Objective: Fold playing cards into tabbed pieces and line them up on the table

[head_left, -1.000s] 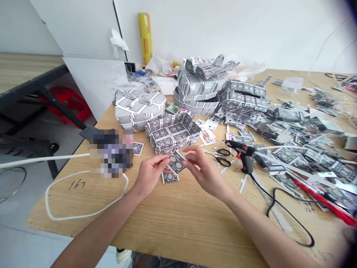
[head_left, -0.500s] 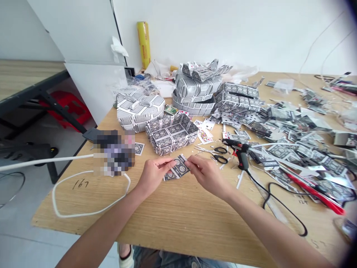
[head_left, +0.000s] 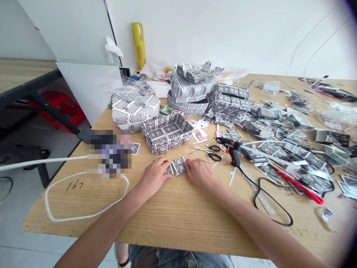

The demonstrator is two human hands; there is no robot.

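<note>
Two patterned playing cards (head_left: 179, 165), grey and white, lie side by side on the tabletop between my hands. My left hand (head_left: 154, 175) covers most of the left card, with fingers and thumb closed about it. At the other side, my right hand (head_left: 199, 172) has its bent fingers on the right card's edge. Just beyond them stands a rectangular basket (head_left: 169, 132) made of folded cards, open at the top. Scissors (head_left: 209, 150) with black handles rest to its right, beside a black glue gun (head_left: 232, 150).
Behind are a lidded card box (head_left: 135, 111), stacked card baskets (head_left: 189, 89) and a yellow roll (head_left: 138, 44). Loose cards and scraps (head_left: 267, 130) spread over the right side, with a red-handled tool (head_left: 301, 184). A white cable (head_left: 86, 217) loops at the left; a black cord (head_left: 259, 193) curves right.
The cards, tilted up between both hands earlier, now lie flat on the table. My hands have lowered onto them. The view has shifted slightly right.
</note>
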